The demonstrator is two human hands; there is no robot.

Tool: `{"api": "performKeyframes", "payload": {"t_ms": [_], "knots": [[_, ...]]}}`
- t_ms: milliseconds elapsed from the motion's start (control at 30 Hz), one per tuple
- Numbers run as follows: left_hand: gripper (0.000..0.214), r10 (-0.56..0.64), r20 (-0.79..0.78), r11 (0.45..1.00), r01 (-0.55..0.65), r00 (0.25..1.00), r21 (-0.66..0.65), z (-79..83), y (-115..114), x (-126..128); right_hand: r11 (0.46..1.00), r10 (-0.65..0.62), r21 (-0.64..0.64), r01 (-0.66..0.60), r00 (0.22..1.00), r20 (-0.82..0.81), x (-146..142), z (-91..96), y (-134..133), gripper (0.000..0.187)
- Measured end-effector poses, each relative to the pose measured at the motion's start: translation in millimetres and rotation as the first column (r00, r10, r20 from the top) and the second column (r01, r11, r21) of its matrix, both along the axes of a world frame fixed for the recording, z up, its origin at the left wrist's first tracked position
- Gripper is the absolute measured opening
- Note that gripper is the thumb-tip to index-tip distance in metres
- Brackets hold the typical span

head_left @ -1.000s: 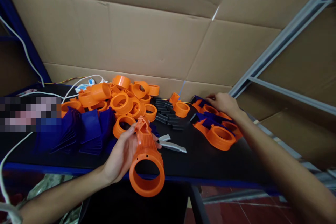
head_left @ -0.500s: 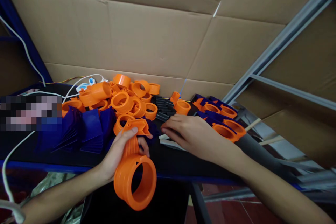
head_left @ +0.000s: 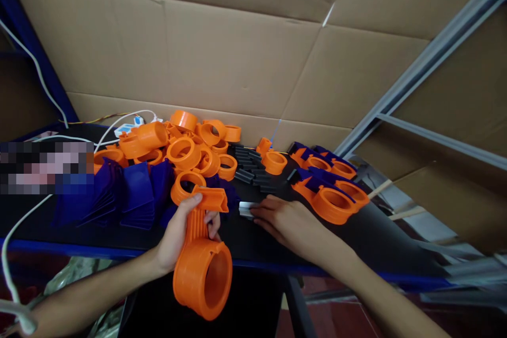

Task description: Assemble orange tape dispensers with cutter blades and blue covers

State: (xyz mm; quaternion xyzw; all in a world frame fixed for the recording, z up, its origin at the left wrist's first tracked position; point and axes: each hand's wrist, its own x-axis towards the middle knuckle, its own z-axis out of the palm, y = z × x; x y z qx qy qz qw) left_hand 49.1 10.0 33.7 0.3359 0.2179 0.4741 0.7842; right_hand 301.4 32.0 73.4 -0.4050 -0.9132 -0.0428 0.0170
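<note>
My left hand (head_left: 180, 229) is closed round the ribbed handle of an orange plastic tape dispenser body (head_left: 204, 277), holding it in front of the table edge. Its wide ring hangs toward me and its flat channelled head points up and right. My right hand (head_left: 283, 219) is closed at the fingertips on a short, shiny grey metal strip (head_left: 246, 208), low over the black table top. The fingers cover the strip's right part. Just behind this hand lie several small black strips (head_left: 255, 174) and a single orange ring part (head_left: 274, 162).
Stacked dark blue plates (head_left: 137, 195) lie at left, before a heap of orange bodies (head_left: 184, 153). Orange bodies with blue plates fitted (head_left: 335, 203) sit at right. Behind are a power strip (head_left: 124, 130), white cables and a cardboard wall (head_left: 237, 63). A metal frame (head_left: 420, 55) rises at right.
My right hand has moved slightly down, away from the black strips, and its fingers now close on the grey strip. My left hand has turned the orange body a little.
</note>
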Motion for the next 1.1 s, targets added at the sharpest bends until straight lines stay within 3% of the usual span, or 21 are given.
{"api": "performKeyframes", "payload": {"t_ms": [167,300,400,500,600,700,900,1100], "knots": [[0.045,0.059,0.006,0.998,-0.059,0.998,0.021,-9.9,-5.8,8.0,0.996,-0.071,0.040,0.079,0.983,-0.169,2.4,-19.7,-7.1,0.022],[0.039,0.098,0.000,0.991,-0.098,0.995,0.093,-18.6,-7.5,13.4,0.991,-0.129,-0.021,0.135,0.873,-0.470,6.5,-29.7,-5.7,0.018],[0.036,0.063,-0.032,0.993,-0.059,0.998,0.105,-23.7,-7.1,12.8,0.984,-0.174,-0.096,0.149,0.714,-0.679,10.4,-19.7,-5.6,0.015],[0.038,0.014,-0.119,0.997,-0.005,0.993,0.079,-25.1,-6.6,11.0,0.981,-0.191,-0.131,0.143,0.605,-0.773,11.4,5.4,-12.3,0.015],[0.037,0.021,-0.219,0.995,0.001,0.975,0.102,-22.9,-5.8,10.3,0.988,-0.152,-0.141,0.068,0.625,-0.766,5.7,30.5,-21.3,0.013],[0.035,0.095,-0.303,0.983,-0.041,0.948,0.179,-19.4,-5.0,10.8,0.990,-0.112,-0.141,0.015,0.689,-0.716,-4.4,42.1,-22.8,0.013],[0.030,0.149,-0.388,0.940,-0.008,0.910,0.342,-17.5,-6.7,12.8,0.994,-0.088,-0.105,0.026,0.757,-0.647,-16.4,37.4,-8.3,0.012],[0.037,0.162,-0.397,0.946,-0.027,0.903,0.323,-18.1,-5.7,15.8,0.995,-0.084,-0.090,0.035,0.771,-0.632,-13.8,44.0,-7.9,0.011]]}}
